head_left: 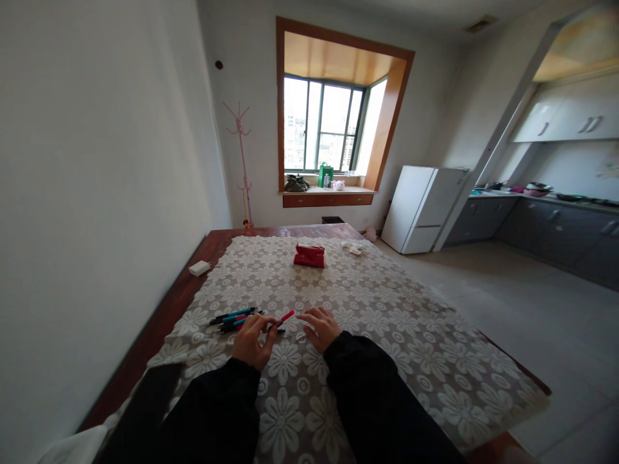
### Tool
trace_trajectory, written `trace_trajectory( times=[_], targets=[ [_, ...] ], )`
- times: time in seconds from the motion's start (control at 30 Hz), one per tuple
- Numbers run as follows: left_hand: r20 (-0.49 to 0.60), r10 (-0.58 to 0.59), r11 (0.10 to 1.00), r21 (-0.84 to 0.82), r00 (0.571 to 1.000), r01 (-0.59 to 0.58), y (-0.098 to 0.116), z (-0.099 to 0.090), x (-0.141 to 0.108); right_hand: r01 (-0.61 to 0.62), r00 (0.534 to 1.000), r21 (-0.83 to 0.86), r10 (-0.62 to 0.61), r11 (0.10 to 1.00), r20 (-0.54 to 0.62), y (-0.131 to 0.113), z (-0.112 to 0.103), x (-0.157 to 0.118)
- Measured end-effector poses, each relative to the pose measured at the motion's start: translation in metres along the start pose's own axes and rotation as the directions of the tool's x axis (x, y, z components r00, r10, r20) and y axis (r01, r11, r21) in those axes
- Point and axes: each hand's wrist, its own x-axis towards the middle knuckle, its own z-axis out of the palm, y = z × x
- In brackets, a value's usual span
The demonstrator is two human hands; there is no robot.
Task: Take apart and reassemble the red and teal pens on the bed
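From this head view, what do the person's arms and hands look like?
Left sleeve and right sleeve: both long, dark, near black, down to the wrist, no markings visible. Left hand and right hand: bare, no gloves.

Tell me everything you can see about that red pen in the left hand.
The red pen looks slim, straight and plastic, with a bright pinkish-red end. The left hand pinches it and hides part of it. It slants, the red end pointing up and right in the picture, close to the right hand. It is over the floral tablecloth, beside the loose pens.
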Motion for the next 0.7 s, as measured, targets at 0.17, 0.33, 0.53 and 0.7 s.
trace_trajectory(
  times=[0.17, 0.33, 0.53, 0.7],
  targets=[
    [0.015, -0.035, 0.999, -0.004, 0.999, 0.035, -0.002, 0.002, 0.0, -0.043, 0.987, -0.109, 0.059, 0.993, 0.151, -0.005, 0.008, -0.003],
    [0.071, -0.086, 0.995, -0.047, 0.994, 0.089, -0.009, 0.01, -0.003, -0.07, 0.985, -0.075, 0.08, 0.995, 0.151, -0.001, 0.013, -0.002],
    [0.138, 0.027, 0.999, -0.051, 0.99, -0.02, -0.02, 0.012, -0.003, -0.047, 0.998, 0.007, 0.047, 0.999, 0.029, 0.009, 0.021, 0.0],
    [0.155, 0.001, 1.0, -0.027, 0.988, 0.004, -0.017, 0.011, -0.003, 0.015, 0.992, 0.128, 0.001, 0.992, -0.126, 0.011, 0.021, 0.003]
  ],
)
